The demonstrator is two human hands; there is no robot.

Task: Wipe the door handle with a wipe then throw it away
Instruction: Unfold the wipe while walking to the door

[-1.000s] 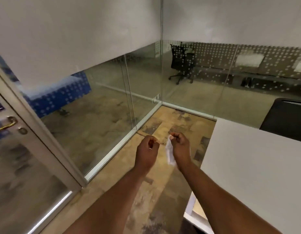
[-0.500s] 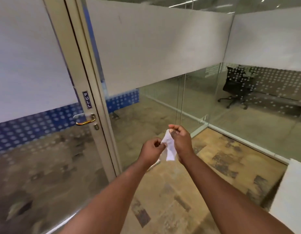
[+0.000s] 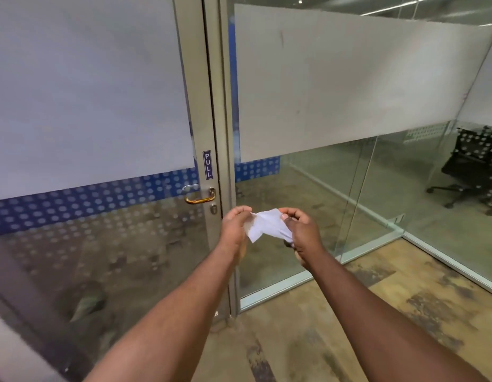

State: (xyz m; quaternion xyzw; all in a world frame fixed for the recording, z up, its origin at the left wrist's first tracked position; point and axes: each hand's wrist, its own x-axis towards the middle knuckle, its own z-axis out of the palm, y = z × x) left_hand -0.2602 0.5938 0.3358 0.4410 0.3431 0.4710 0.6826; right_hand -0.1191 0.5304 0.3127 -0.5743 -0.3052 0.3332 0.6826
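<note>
A white wipe (image 3: 264,225) is stretched between both of my hands at chest height. My left hand (image 3: 235,226) pinches its left edge, and my right hand (image 3: 301,230) grips its right side. The brass door handle (image 3: 200,199) sits on the metal frame of the glass door (image 3: 101,244), just up and to the left of my left hand, a short gap away. A small keyhole (image 3: 213,209) lies right below the handle, and a blue PULL label (image 3: 208,164) is fixed above it.
A glass partition (image 3: 349,202) with a frosted band runs to the right of the door. A black office chair (image 3: 471,172) stands behind the glass at far right. Patterned brown flooring (image 3: 349,312) lies under my arms.
The view has swung left, bringing the door and handle to the centre. My hands have spread the wipe wider, and both now hold it close to the handle.
</note>
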